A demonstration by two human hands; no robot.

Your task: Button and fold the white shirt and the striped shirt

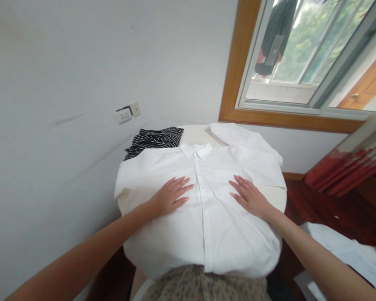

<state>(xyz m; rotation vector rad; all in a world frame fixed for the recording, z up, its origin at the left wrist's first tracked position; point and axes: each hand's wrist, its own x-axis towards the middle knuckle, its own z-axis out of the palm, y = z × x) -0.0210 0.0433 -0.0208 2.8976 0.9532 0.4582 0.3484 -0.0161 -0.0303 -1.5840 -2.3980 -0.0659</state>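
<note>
A white button-up shirt (181, 234) lies spread front side up, its collar pointing away from me and its hem at the near edge. My left hand (172, 195) rests flat on the left front panel, fingers spread and pointing toward the button strip. On the right front panel, my right hand (249, 195) also lies flat with its fingers apart. The sleeves reach out to both sides, the right one with some creases. Beneath the shirt is a round cream table (192, 130), mostly covered by it.
A black-and-white striped cloth (158, 140) lies at the table's back left, and folded white fabric (238, 136) at the back right. The wall (97, 62) with a socket (123, 116) stands close behind. White items (338, 246) sit low on the right, below a red-and-cream curtain (347, 167).
</note>
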